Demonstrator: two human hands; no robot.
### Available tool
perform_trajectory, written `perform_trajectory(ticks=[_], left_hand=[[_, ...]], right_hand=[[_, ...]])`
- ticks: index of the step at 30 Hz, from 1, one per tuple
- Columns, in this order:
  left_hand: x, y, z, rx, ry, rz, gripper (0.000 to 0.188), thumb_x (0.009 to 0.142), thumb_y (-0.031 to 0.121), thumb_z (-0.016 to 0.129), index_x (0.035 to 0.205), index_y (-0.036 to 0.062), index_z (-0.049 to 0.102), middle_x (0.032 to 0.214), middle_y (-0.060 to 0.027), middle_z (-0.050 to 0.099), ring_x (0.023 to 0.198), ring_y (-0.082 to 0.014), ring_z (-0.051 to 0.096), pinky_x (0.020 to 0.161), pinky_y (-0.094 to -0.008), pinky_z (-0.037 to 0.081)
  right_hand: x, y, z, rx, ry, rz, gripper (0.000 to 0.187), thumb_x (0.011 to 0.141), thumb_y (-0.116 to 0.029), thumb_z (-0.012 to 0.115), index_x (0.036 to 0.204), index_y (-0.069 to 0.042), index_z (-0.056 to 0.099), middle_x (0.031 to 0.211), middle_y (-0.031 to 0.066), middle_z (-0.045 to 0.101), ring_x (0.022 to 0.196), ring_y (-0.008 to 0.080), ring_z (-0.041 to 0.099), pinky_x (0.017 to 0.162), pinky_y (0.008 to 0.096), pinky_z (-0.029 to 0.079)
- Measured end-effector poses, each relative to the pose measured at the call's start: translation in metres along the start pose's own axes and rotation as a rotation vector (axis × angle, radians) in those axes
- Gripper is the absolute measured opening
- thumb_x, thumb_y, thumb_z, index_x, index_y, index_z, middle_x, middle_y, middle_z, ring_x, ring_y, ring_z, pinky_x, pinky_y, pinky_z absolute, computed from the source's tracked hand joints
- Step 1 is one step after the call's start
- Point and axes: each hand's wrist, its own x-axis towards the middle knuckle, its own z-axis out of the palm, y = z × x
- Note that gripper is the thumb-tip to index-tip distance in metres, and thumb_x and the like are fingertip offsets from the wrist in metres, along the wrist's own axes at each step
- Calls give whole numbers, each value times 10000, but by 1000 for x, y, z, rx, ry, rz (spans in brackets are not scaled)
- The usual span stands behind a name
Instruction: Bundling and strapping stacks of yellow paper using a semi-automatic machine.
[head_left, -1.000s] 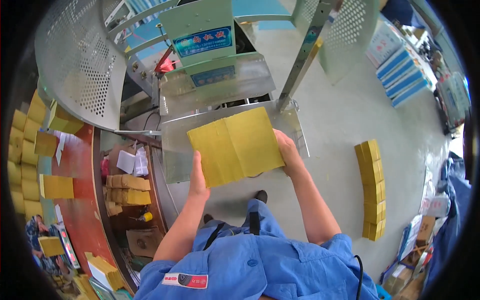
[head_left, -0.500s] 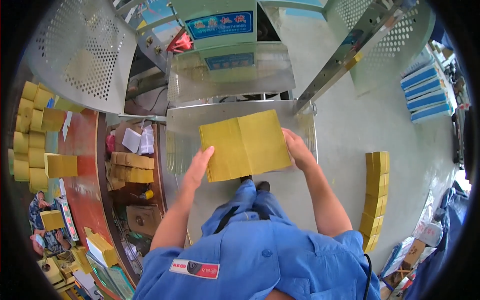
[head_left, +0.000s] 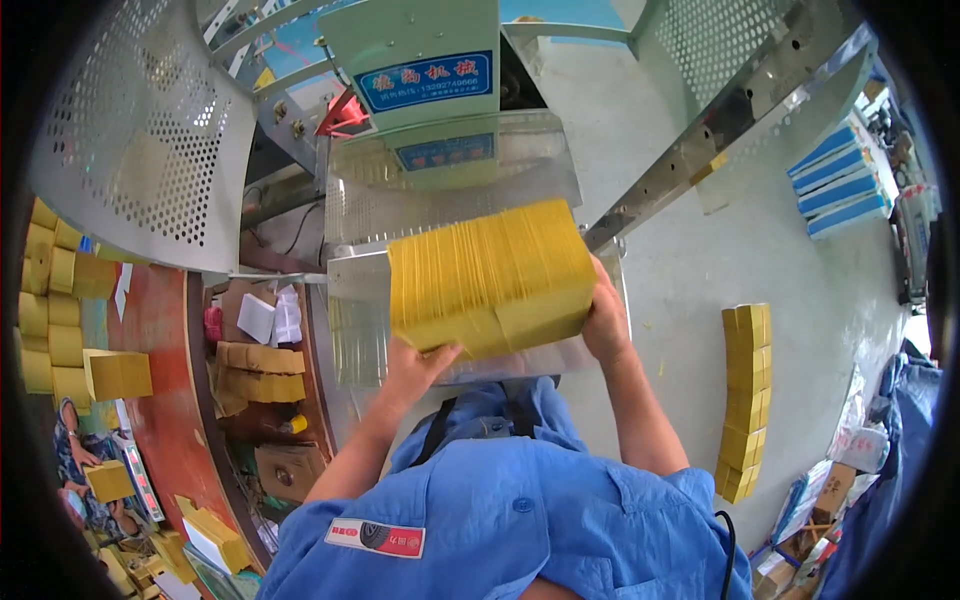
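A thick stack of yellow paper is held between my two hands, its many sheet edges turned up toward me. My left hand grips the lower left corner, with the thumb on the near face and the other fingers hidden beneath. At the right end my right hand is wrapped round the side of the stack. The stack is tilted, above a shiny metal machine table. Behind it stands a clear sloped cover on a green machine.
Perforated guards flank the machine, and a slanted metal bar is at the right. A red-brown table bears yellow stacks at the left. A row of yellow stacks lies on the right floor. Another person's hand is at far left.
The stack has been tipped in my hands, so its sheet edges now show instead of the flat yellow face. My left hand has shifted to the lower corner.
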Motion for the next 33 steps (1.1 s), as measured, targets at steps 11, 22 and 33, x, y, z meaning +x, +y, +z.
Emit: perform_trajectory(ticks=[11, 22, 33], left_hand=[[-4, -48, 45, 57, 150, 96, 442, 795, 237, 805, 1122, 6, 617, 1082, -144, 640, 967, -309, 638, 844, -399, 508], [57, 26, -3, -42, 139, -399, 489, 910, 316, 662, 1268, -3, 565, 1207, -115, 643, 1096, -237, 613, 912, -352, 490], [63, 3, -25, -469, 140, -647, 637, 1018, 539, 358, 1380, 31, 488, 1301, -91, 582, 1147, -186, 570, 954, -312, 457]], right_hand=[[7, 48, -20, 131, 69, 70, 402, 968, -185, 473, 1326, -8, 515, 1224, 77, 602, 1116, 165, 566, 976, 288, 424], [66, 22, -50, -484, -76, 323, 416, 1025, -294, 412, 1255, 4, 591, 1146, 49, 633, 1057, 124, 547, 925, 272, 424], [62, 37, -50, -340, 153, 445, 443, 1033, -373, 432, 1158, -1, 637, 1016, 14, 642, 921, 97, 555, 825, 260, 442]])
